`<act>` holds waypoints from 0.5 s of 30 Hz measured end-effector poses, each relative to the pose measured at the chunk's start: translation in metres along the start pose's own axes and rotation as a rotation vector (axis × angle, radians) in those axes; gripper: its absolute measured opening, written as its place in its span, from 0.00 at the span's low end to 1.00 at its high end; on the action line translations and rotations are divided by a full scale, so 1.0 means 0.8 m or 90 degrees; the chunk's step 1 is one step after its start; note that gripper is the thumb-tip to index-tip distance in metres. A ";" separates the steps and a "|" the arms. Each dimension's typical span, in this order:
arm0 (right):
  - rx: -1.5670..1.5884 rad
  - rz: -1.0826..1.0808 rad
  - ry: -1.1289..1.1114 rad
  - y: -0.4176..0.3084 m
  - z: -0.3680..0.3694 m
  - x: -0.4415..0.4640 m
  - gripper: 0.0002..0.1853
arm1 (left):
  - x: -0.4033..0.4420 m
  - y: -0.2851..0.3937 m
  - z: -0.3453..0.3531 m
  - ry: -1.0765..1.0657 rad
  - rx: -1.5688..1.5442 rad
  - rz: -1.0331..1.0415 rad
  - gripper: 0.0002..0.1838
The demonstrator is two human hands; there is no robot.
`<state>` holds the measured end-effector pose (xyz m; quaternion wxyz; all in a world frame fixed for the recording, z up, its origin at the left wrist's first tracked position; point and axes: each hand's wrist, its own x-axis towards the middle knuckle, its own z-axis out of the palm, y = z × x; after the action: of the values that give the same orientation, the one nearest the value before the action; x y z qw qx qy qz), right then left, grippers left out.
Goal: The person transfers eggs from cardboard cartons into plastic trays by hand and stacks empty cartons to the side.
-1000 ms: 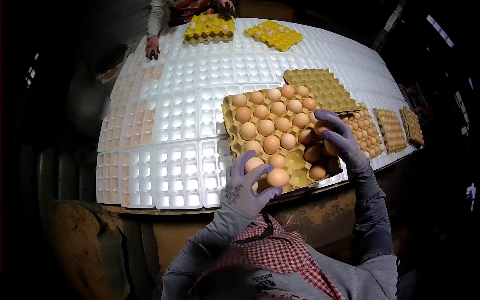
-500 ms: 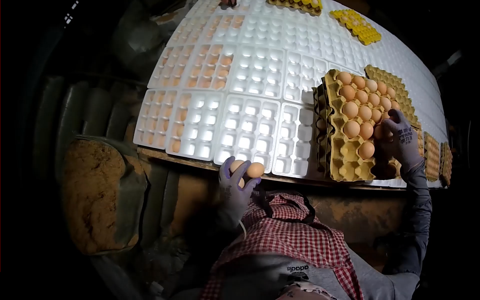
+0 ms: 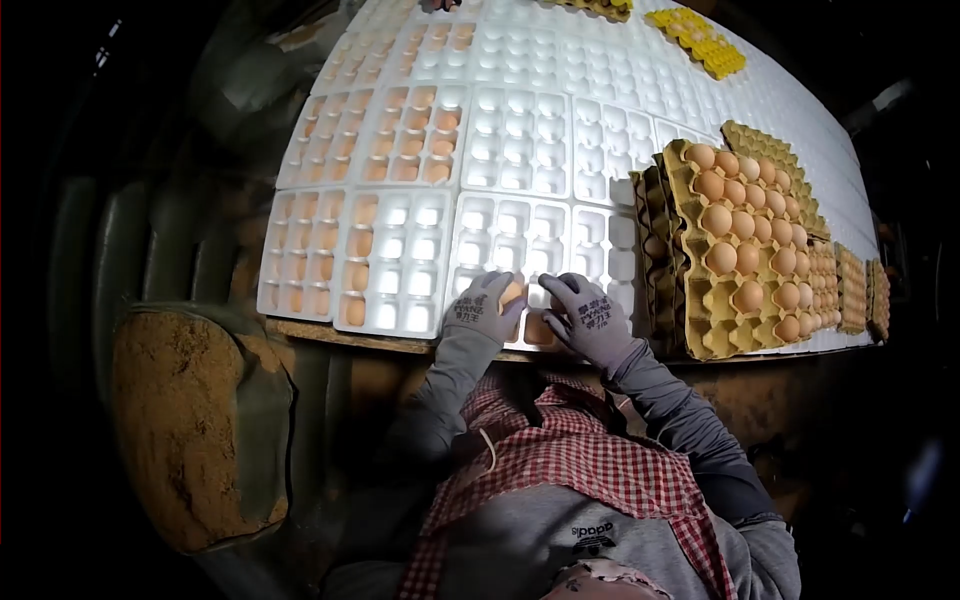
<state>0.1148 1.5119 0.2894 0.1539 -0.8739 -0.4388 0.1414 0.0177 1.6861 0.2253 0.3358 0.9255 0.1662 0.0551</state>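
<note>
My left hand [image 3: 486, 308], in a pale glove with purple fingertips, is curled around an egg [image 3: 512, 294] above the front edge of a white foam tray [image 3: 505, 215]. Close by on its right, my right hand [image 3: 583, 312] bends over the same tray's corner, fingers pointing down. An egg [image 3: 538, 330] sits in the tray between the hands; whether the right fingers hold anything is hidden. To the right, a stack of brown cardboard trays [image 3: 712, 335] carries many eggs on top, with several hollows bare at its near left.
White foam trays cover the table, those at left holding eggs [image 3: 355, 308]. Yellow trays [image 3: 700, 42] lie at the far side, and more brown trays [image 3: 850, 290] of eggs at right. Another person's hand [image 3: 440, 5] shows at the top edge. A brown padded seat [image 3: 180, 430] stands lower left.
My right hand has left the brown egg tray and moved left to the foam tray. My left hand has moved slightly up and over that tray, where an egg now sits.
</note>
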 end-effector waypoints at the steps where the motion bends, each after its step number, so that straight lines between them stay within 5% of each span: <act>1: 0.007 -0.016 0.031 0.003 -0.010 0.010 0.15 | 0.012 -0.003 -0.002 0.072 -0.102 0.029 0.26; 3: -0.052 -0.080 0.020 0.012 0.002 0.033 0.12 | 0.039 -0.006 0.001 0.224 -0.311 0.109 0.24; 4: -0.105 -0.146 0.009 0.011 0.010 0.042 0.10 | 0.048 0.012 -0.017 0.176 -0.410 0.041 0.23; 8: -0.175 -0.109 0.230 0.007 0.024 0.084 0.12 | 0.090 -0.031 0.025 0.100 -0.182 0.137 0.20; 10: -0.123 -0.200 0.284 0.023 0.050 0.099 0.24 | 0.087 -0.040 0.026 0.085 -0.292 0.120 0.20; 12: -0.019 -0.180 0.178 0.011 0.038 0.084 0.25 | 0.066 -0.031 0.002 0.111 -0.407 0.002 0.20; 15: 0.185 -0.165 0.200 -0.013 -0.040 0.013 0.27 | 0.046 0.007 -0.012 0.170 -0.400 0.042 0.20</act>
<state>0.1256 1.5214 0.3215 0.3614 -0.7901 -0.4931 0.0445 0.0516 1.7003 0.2359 0.5778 0.7663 0.1536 0.2352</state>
